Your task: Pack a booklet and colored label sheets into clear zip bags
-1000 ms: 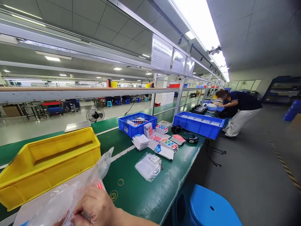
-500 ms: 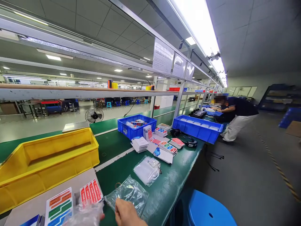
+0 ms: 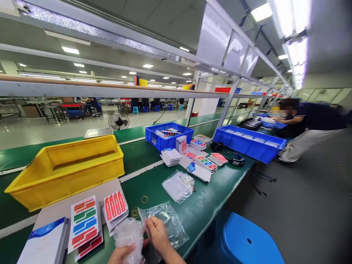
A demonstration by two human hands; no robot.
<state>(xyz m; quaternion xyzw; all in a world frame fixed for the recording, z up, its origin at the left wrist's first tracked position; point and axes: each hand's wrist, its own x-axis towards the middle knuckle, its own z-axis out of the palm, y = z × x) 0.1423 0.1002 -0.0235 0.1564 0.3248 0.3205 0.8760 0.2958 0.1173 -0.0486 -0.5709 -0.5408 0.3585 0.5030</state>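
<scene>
My left hand (image 3: 123,253) is closed around a bunched stack of clear plastic bags (image 3: 128,234) low in the view. Just right of it, my right hand (image 3: 158,233) pinches the edge of a single clear plastic bag (image 3: 167,220), which spreads flat over the green bench. Left of my hands stand a stack of red-and-white label cards (image 3: 116,205), a stack of multicoloured label sheets (image 3: 84,222) and a pile of white booklets with a blue print (image 3: 45,242). Rubber bands (image 3: 135,212) lie beyond the bags.
A yellow bin (image 3: 68,176) stands at the left. Farther along the bench (image 3: 203,201) are filled clear bags (image 3: 178,186), cards, a blue bin (image 3: 169,137) and a long blue crate (image 3: 249,145). A blue stool (image 3: 250,234) is at the right; a person (image 3: 310,121) bends over the bench beyond.
The right hand has drawn one clear bag away from the bunch to the right, then moved back beside the left hand. The view has shifted, showing more of the card stacks and the left hand.
</scene>
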